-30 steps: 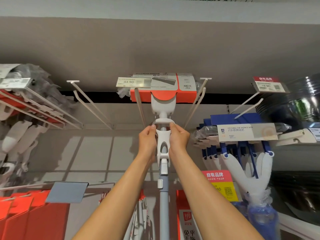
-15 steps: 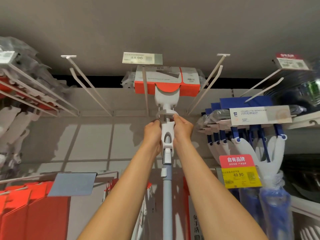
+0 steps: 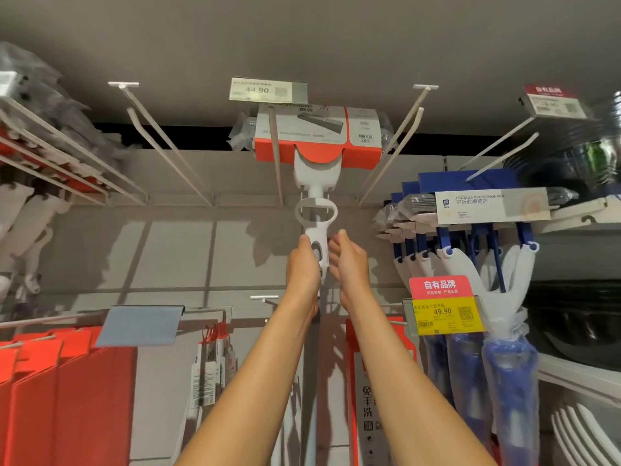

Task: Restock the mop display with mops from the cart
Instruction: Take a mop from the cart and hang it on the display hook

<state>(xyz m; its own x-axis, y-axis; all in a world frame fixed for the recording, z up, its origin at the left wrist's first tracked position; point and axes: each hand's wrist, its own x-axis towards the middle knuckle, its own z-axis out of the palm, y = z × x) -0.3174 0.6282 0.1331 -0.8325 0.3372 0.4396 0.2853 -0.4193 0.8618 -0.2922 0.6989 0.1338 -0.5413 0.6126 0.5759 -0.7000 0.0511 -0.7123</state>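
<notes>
The mop hangs high on the centre hook; the left hand grasps its white neck, the right hand is released beside it; she should let go only once it hangs steady.

Single head-worn wide-angle view, tilted upward toward the shelf underside. Display hooks fan out from 10 to 2 o'clock; forearms enter from 6 o'clock, close.

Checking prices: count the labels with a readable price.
2: the 44.90 label above the orange mop head, and the yellow 49.90 label by the blue mops. Other labels are blurred.
</notes>
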